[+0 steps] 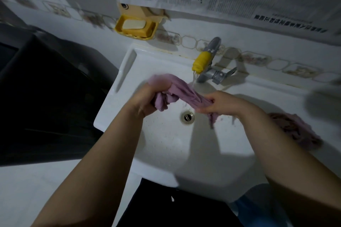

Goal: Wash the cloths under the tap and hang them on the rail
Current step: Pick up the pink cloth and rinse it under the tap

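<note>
While both hands clench it, purple cloth [186, 96] bunched, twisted, wet under tap [203, 61] stream.

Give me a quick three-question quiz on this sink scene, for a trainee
1. True or false: water is running from the tap.
2. Which hands grip the cloth under the tap? A) left only B) right only C) both
3. Where does the second cloth lie?

Key:
1. True.
2. C: the left hand and the right hand each grip an end.
3. On the sink rim, to the person's right.
</note>
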The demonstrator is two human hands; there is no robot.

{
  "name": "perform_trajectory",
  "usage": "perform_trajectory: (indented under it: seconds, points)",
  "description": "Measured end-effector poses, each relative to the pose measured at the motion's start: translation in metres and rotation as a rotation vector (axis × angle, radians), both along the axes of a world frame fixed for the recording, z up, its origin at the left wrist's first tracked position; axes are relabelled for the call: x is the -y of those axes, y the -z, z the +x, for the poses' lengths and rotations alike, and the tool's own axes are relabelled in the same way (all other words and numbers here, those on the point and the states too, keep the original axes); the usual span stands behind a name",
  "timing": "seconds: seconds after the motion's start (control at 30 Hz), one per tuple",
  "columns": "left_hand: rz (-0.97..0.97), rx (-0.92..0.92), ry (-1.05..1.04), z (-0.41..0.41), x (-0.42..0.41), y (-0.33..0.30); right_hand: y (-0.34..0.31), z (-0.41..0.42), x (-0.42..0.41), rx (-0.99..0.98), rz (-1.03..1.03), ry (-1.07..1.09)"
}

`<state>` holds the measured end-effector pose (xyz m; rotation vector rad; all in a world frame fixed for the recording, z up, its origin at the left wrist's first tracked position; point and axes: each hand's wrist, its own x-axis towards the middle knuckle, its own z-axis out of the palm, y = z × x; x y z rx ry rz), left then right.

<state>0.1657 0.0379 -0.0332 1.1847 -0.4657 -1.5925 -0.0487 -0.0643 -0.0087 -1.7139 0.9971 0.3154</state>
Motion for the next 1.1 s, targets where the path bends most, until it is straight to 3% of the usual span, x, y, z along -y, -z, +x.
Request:
perform_trajectory:
  seconds: [0.17,0.3,0.4,0.47,0.6,0.67,0.77,0.87,0.93,1.0,1.1]
  points:
    - [0.08,-0.123,-0.152,-0.002,-0.003,0.003,0.019,-0.008,0.002,0.481,0.347,0.589]
    - [0.112,-0.12,-0.077,-0.019,-0.009,0.015,0.021,0.011,-0.002,0.745,0.606,0.948]
    - [0.149,-0.154,-0.077,-0.034,-0.008,0.011,0.017,0.031,-0.006,0.844,0.485,0.959]
    - [0.196,-0.134,-0.155,-0.042,0.0,0.01,0.017,0.043,-0.02,0.734,0.29,0.892]
    - [0.301,0.035,-0.315,-0.064,0.019,0.004,0.012,0.067,-0.055,0.362,-0.221,0.548]
    - [0.278,0.089,-0.324,-0.08,0.02,-0.001,0.012,0.07,-0.042,0.207,-0.372,0.588]
    - [0.329,0.054,-0.377,-0.095,0.029,-0.005,0.013,0.072,-0.018,0.183,-0.347,0.711]
    - [0.401,0.002,-0.474,-0.076,0.047,0.014,0.016,0.079,-0.04,0.22,-0.321,0.644]
    - [0.425,0.278,-0.362,-0.077,0.042,0.013,0.016,0.08,-0.051,0.204,-0.321,0.583]
    - [0.399,0.029,-0.453,-0.093,0.033,0.004,0.021,0.077,-0.037,0.16,-0.345,0.637]
    - [0.353,0.004,-0.414,-0.105,0.026,-0.002,0.025,0.075,-0.022,0.132,-0.352,0.713]
